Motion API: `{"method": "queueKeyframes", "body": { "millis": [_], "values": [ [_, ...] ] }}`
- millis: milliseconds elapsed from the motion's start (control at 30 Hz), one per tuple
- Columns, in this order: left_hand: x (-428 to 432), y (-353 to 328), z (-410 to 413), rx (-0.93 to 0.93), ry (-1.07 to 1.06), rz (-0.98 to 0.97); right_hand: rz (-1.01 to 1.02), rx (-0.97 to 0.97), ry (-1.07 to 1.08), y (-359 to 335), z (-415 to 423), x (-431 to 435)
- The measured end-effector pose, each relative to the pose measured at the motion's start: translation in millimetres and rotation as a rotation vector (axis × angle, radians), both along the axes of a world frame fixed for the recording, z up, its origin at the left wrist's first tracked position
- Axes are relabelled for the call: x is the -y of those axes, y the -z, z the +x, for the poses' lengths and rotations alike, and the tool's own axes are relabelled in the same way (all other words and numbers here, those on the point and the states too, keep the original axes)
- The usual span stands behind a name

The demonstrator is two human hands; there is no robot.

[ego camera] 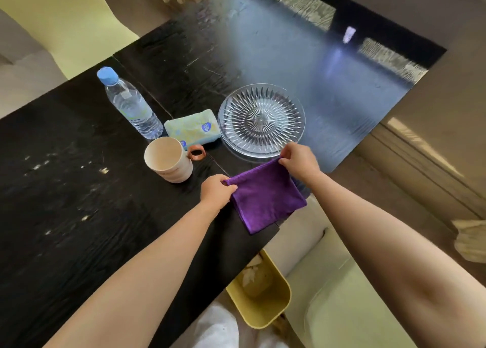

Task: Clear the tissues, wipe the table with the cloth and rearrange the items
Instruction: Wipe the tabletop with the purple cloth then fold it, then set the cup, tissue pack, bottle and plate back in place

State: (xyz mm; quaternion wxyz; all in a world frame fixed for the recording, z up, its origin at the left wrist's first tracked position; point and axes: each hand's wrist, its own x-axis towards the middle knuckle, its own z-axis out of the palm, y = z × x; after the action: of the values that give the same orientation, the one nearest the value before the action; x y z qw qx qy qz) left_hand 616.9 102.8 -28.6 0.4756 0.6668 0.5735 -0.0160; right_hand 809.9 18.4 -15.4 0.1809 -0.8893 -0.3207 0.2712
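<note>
— Where was the cloth (265,197)?

— On the near side of the plate (261,120), at the near corner of the table (79,203). It was purple and folded to a near-square, so it had hardly any long axis. Its held edge ran aslant, from the left, nearer end up to the right end, which was just beside the plate's near rim. The free edge pointed back toward the person.

— And the hands?

— Both gripped it. The left hand (217,192) pinched the left top corner, with its fingers curled round the fold. The right hand (299,160) pinched the right top corner, knuckles up, just short of the plate's rim.

— Was it flat on the table?

— Hard to tell. It may have lain on the dark top with its lower right corner past the edge, or been lifted slightly clear.

— What else stood near the plate?

— The pack (193,129) of tissues lay just left of the plate. Its long axis ran left to right, and its right end almost touched the rim. The cup (169,159) stood left of the plate and nearer, mouth up, with its handle pointing toward the plate. The bottle (131,105) stood farther left of the plate, beyond the pack, with a blue cap on top. A yellow bin (263,303) sat on the floor below the table's edge, on the plate's near side.
</note>
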Motion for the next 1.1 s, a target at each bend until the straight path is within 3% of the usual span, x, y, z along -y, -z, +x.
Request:
{"method": "queueKeyframes", "body": {
  "millis": [333,400,500,600,667,933,1033,1100],
  "values": [
    [-3,14,0,-0.129,0.105,0.193,-0.003,0.257,-0.095,28,-17,1],
    [5,11,-2,-0.144,0.231,0.372,0.032,0.298,-0.124,27,-22,6],
    [27,10,-8,-0.178,0.571,0.657,0.076,0.352,-0.330,27,-33,21],
    [49,21,-15,-0.319,0.844,0.593,-0.081,0.267,-0.576,31,-43,46],
    [54,28,-19,-0.357,0.873,0.508,-0.200,0.247,-0.682,37,-43,60],
    [39,12,-33,-0.250,0.807,0.412,-0.223,0.364,-0.665,22,-44,35],
    [24,0,-56,-0.127,0.446,0.380,-0.154,0.417,-0.599,8,-57,2],
    [7,-8,-73,-0.121,0.110,0.308,-0.083,0.341,-0.613,-2,-69,-26]
  ]
}}
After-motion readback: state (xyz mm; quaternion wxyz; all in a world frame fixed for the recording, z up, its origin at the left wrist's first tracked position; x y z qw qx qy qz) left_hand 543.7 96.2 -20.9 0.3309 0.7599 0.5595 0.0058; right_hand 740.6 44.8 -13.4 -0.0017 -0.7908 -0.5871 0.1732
